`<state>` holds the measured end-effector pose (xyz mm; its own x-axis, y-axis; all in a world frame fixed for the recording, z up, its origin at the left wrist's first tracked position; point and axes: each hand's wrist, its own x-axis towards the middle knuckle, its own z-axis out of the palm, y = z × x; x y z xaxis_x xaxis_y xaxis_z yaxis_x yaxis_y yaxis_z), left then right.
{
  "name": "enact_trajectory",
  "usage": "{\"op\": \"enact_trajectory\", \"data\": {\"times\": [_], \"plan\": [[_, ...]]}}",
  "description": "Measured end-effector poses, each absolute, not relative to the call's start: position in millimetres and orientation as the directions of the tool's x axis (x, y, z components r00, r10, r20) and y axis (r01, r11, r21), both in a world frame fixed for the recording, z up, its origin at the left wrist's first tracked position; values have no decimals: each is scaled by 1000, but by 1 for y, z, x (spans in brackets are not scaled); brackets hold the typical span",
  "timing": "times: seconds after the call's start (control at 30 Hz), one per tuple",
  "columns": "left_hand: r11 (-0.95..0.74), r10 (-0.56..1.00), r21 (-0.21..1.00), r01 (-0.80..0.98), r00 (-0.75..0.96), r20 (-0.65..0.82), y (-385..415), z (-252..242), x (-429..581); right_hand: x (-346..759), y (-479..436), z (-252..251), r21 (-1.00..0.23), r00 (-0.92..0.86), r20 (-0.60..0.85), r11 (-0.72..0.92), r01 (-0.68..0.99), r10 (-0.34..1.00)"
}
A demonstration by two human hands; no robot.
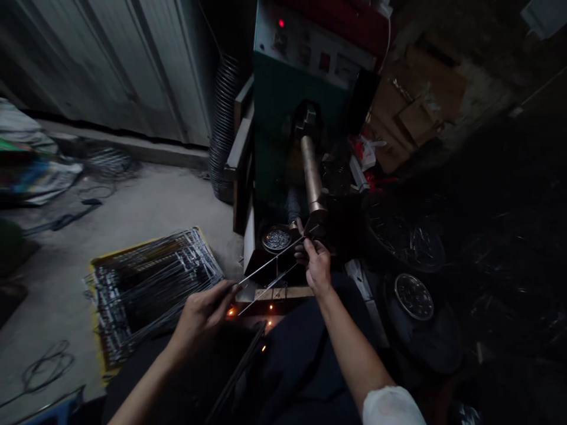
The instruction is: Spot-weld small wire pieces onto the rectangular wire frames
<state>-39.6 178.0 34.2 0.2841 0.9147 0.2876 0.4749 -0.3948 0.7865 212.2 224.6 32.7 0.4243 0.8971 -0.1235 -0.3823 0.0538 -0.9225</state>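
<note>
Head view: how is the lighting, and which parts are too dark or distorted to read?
Head view: dim overall; the floor and wire frames at left are lit best. The right side is nearly black, with only faint glints. The left hand and right hand holding thin wire rods are visible but soft. The wide lens bends the wall lines at the edges. Small sparks glow near the lap.

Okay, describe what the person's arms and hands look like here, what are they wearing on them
Both hands, the left hand and the right hand, are bare, without gloves. Both forearms are uncovered. A white sleeve shows on the right arm at the lower frame edge; no rings or watch visible.
</note>
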Motion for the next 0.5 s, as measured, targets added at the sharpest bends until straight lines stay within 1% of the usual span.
{"op": "enact_trajectory", "data": {"times": [0.2, 0.37, 0.5], "plan": [[-413, 909, 762, 499, 271, 316, 192, 44, -26, 221, 231, 37, -939, 464, -91, 79, -335, 881], [-407, 913, 747, 526, 265, 311, 197, 47, -21, 228, 237, 35, -933, 442, -113, 58, -354, 890], [-403, 914, 716, 570, 287, 286, 192, 44, -35, 224, 239, 31, -928, 438, -139, 37, -370, 888]]}}
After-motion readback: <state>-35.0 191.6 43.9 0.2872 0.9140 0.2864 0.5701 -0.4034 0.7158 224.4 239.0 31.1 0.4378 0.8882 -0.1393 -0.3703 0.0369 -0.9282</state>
